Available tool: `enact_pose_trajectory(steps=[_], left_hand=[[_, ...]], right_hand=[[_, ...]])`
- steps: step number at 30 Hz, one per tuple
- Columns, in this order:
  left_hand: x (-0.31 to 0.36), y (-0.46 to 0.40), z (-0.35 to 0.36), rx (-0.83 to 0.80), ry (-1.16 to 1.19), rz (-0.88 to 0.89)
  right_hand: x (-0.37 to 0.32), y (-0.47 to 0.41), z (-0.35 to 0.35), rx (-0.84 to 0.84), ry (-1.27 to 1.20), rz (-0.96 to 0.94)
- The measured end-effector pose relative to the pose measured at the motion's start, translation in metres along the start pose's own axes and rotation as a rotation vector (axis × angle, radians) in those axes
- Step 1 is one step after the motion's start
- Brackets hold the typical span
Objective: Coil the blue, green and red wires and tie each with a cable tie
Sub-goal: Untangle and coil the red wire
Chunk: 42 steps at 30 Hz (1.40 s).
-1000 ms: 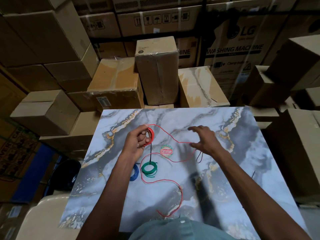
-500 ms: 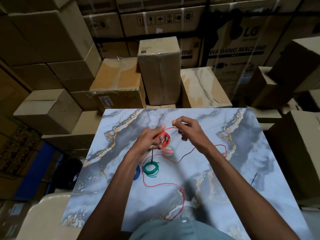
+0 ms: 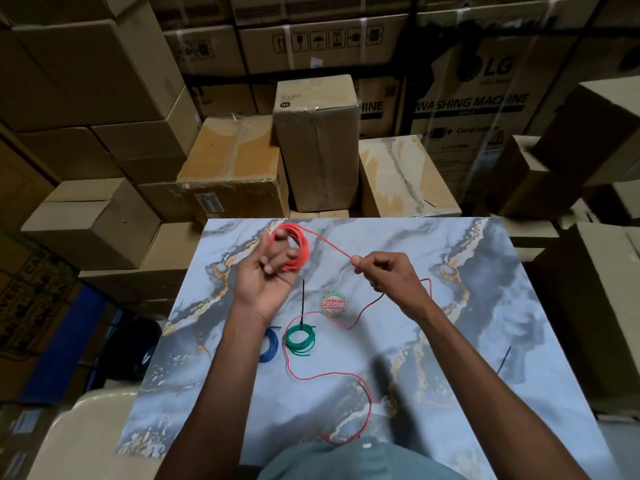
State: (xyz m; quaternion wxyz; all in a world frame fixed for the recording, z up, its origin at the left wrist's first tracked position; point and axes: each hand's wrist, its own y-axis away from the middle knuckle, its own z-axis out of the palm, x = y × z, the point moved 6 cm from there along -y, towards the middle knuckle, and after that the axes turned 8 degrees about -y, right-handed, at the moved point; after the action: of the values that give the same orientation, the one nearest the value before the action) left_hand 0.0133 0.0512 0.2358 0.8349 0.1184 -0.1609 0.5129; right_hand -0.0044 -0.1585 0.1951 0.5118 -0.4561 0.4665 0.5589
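Red wire [image 3: 294, 249] was looped round the left hand's [image 3: 266, 277] fingers near the tabletop's [image 3: 485, 271] far edge; the right hand [image 3: 388, 271] pinched its strand.

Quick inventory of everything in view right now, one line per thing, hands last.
red wire: 1, red, partly coiled on left fingers, rest trailing over the table
green coil: 1, green, on table, black cable tie sticking up
blue coil: 1, blue, left of green, partly hidden
loose cable tie: 1, dark, table right
round sticker: 1, red-green, table centre
table: 1, marbled grey
cardboard boxes: many, brown, behind
left hand: holds red coil
right hand: pinches red wire
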Motion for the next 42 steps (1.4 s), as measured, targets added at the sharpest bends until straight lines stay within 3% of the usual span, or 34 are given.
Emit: enact_pose_trajectory(steps=[5, 13, 16, 19, 22, 25, 27, 31, 36, 40, 42], left_hand=[[0.038, -0.009, -0.04, 0.305, 0.285, 0.272], [0.042, -0.008, -0.046, 0.39, 0.154, 0.363], [0.031, -0.009, -0.042, 0.431, -0.055, 0.338], [0.01, -0.01, -0.036, 0.479, -0.383, 0.301], [-0.015, -0.005, -0.02, 0.436, -0.758, 0.205], [-0.034, 0.001, -0.009, 0.351, -1.047, 0.073], [-0.039, 0.002, -0.006, 0.268, -1.118, 0.046], [-0.049, 0.006, -0.006, 0.176, -0.994, -0.048], [-0.052, 0.01, -0.008, 0.178, -0.738, -0.151], [-0.052, 0.012, -0.003, 0.139, -0.728, -0.131], [-0.053, 0.012, -0.003, 0.145, -0.709, -0.146]], right_hand=[[0.014, 0.007, 0.005, -0.063, 0.057, 0.008], [0.017, 0.017, 0.004, 0.089, 0.601, -0.24], [0.01, 0.026, 0.032, -0.121, 0.956, -0.397], [-0.006, 0.036, 0.063, -0.333, 1.106, -0.442], [-0.034, 0.038, 0.084, -0.399, 1.043, -0.485], [-0.064, 0.033, 0.081, -0.315, 0.907, -0.538], [-0.08, 0.026, 0.068, -0.215, 0.833, -0.553], [-0.088, 0.017, 0.045, -0.1, 0.834, -0.54], [-0.077, 0.015, 0.031, -0.019, 0.815, -0.516], [-0.069, 0.014, 0.022, 0.04, 0.626, -0.403], [-0.061, 0.012, 0.024, -0.024, 0.561, -0.272]])
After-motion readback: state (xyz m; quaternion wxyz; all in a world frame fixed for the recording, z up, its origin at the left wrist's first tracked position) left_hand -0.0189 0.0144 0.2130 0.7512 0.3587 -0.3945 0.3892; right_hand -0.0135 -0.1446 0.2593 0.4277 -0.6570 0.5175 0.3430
